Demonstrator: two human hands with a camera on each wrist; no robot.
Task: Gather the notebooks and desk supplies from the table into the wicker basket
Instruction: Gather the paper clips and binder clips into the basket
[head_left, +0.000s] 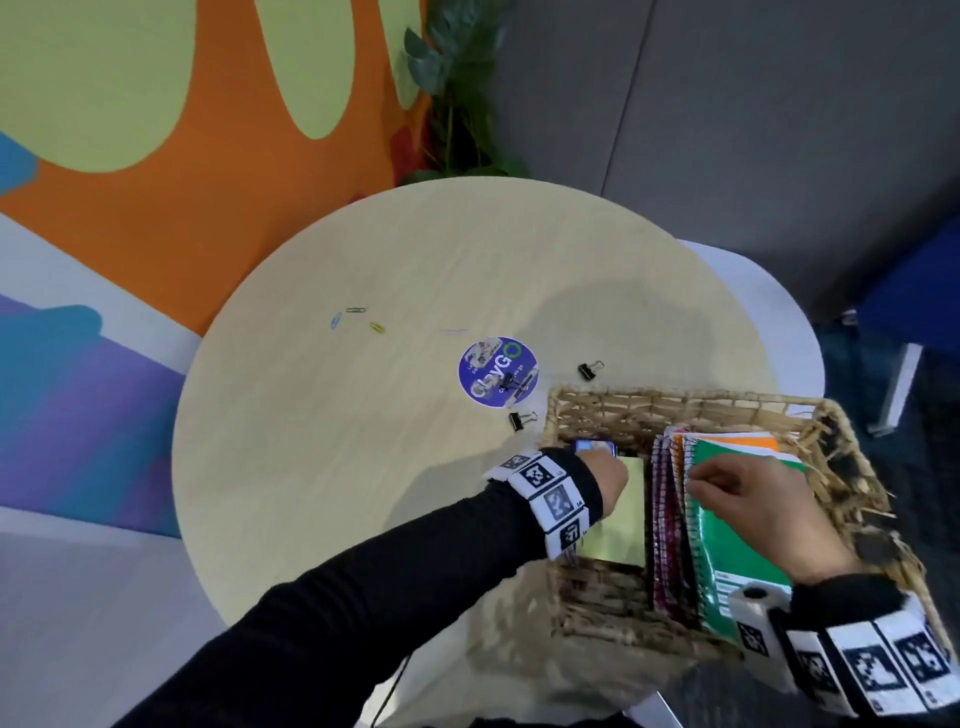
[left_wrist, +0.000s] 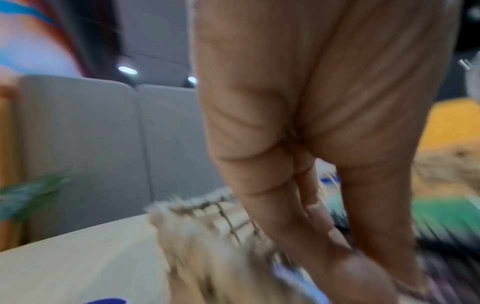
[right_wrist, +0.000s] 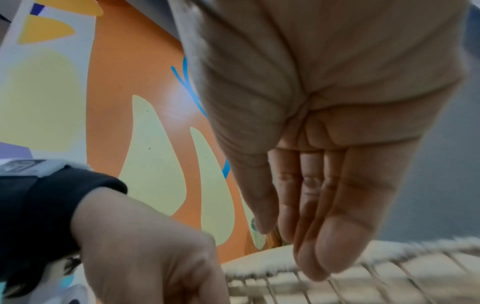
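Both hands are seen inside the basket (head_left: 675, 402) at the near right edge of the table (head_left: 322, 467). Notebooks (head_left: 675, 519) are stood on edge there, steadied by the right hand (head_left: 753, 512), its fingers straight and together. A small blue item (head_left: 595, 447) is being set down beside a yellow pad (head_left: 623, 525) by the left hand (head_left: 605, 480); its grip cannot be told. Stowing is judged nearly done. Next, binder clips (head_left: 522, 420) and paper clips (head_left: 356, 310) must be pinched off the tabletop.
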